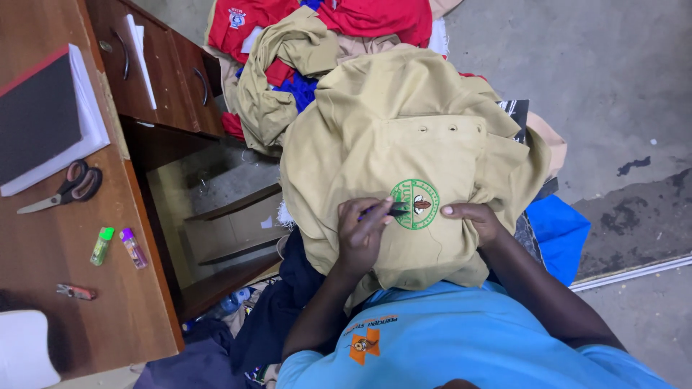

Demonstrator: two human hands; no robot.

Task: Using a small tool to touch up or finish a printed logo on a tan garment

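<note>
From the head camera, the left hand (pixel 362 232) is pinching a small dark tool (pixel 387 210) against the round green badge (pixel 415 204) on a khaki shirt (pixel 389 137) draped over the lap. The right hand (pixel 472 217) is pressing flat, fingers loose, beside the badge. On the desk (pixel 50 288), scissors (pixel 65 187) are lying near the far edge, two lighters (pixel 117 246) toward the right edge.

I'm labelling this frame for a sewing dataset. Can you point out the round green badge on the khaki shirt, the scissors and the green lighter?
Round green badge (pixel 416 204), head view: centre of the embroidered circle.
Scissors (pixel 76 184), head view: the handle loops.
Green lighter (pixel 101 246), head view: middle of its body.
</note>
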